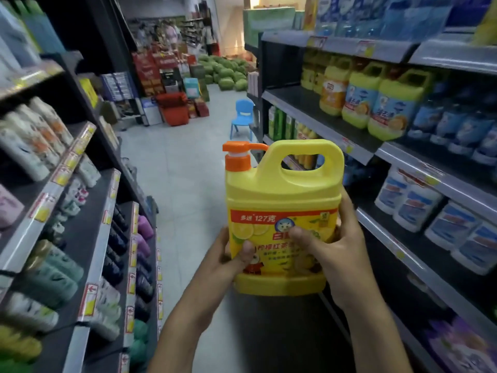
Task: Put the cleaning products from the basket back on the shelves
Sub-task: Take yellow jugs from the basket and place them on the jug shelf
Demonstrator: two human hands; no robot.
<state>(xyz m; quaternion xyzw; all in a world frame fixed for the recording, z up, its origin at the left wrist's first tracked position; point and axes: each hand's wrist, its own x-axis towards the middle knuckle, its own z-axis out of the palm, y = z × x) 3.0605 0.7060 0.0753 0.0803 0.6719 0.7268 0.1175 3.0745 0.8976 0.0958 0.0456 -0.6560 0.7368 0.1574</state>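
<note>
A large yellow detergent jug (282, 200) with an orange pump top and a built-in handle is held upright in the middle of the aisle. My left hand (228, 254) grips its lower left side, thumb on the label. My right hand (338, 243) grips its lower right side, thumb across the label. The shelf on the right (317, 114) carries similar yellow jugs (387, 109), with bare dark shelf surface to their left. No basket is in view.
Shelves of bottles line the left side (88, 200). More blue and white refill packs (435, 214) fill the right-hand shelves. A small blue chair (242, 117) stands in the aisle ahead. Stacked boxes, watermelons and people are at the far end.
</note>
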